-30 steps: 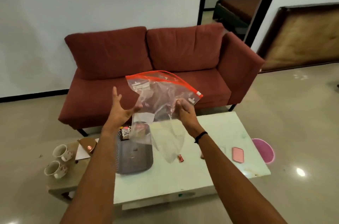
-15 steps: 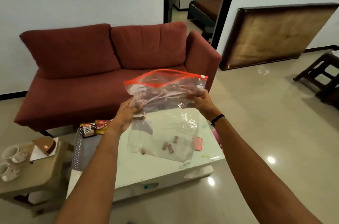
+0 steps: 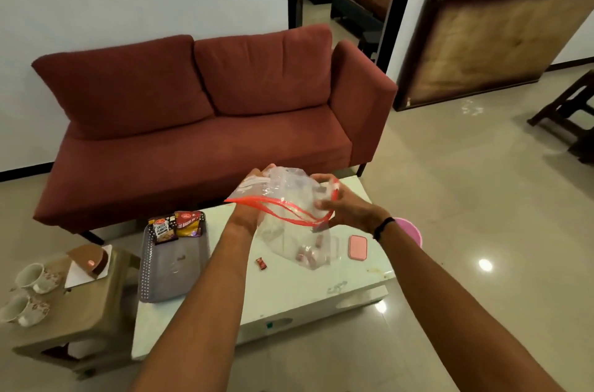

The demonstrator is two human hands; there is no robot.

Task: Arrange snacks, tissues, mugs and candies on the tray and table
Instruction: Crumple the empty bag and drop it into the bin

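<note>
Both my hands hold a clear zip bag (image 3: 291, 224) with a red seal strip above the white table (image 3: 289, 289). My left hand (image 3: 254, 195) grips its left side and my right hand (image 3: 344, 205) its right side; the mouth faces me and gapes open. Several wrapped candies (image 3: 310, 255) lie in the bag's hanging bottom. One red candy (image 3: 262, 263) lies loose on the table. A grey tray (image 3: 170, 276) at the table's left carries two snack packets (image 3: 178, 226) at its far end. Two floral mugs (image 3: 30, 292) and a tissue holder (image 3: 90, 260) stand on a low stool (image 3: 77, 321) at the left.
A pink phone (image 3: 358, 247) lies on the table's right part. A pink bin (image 3: 411, 232) stands on the floor past the right edge. A red sofa (image 3: 199, 121) runs behind the table. A dark wooden stool (image 3: 569, 115) stands at the far right.
The bag has come down from chest height and tipped so its open mouth faces me. A red candy now lies loose on the table. The view has swung slightly left.
</note>
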